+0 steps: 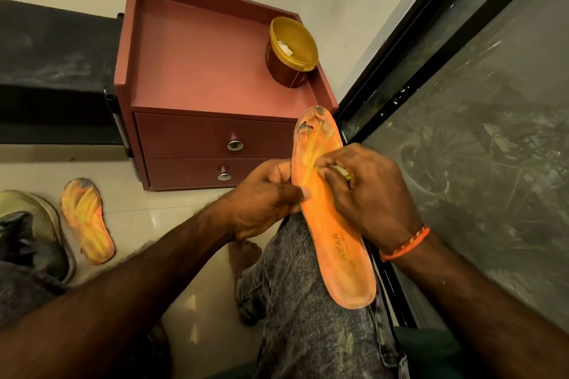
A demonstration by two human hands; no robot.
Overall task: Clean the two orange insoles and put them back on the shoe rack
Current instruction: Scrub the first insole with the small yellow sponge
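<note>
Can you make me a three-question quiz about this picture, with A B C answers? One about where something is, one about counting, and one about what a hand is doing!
1. Where is the tub?
A. On top of the cabinet
B. On the floor
C. In an open drawer

2. How many orange insoles can you see?
A. One
B. Two
C. Three

3. What is the left hand doing?
A. Hanging free
B. Pulling a drawer knob
C. Gripping the held insole

Answers:
1. A, the tub stands on the cabinet's top, near its right rim.
2. B, one is in the hands and the other insole lies on the floor.
3. C, its thumb and fingers pinch the insole's edge while the right hand presses something small and yellow against it.
</note>
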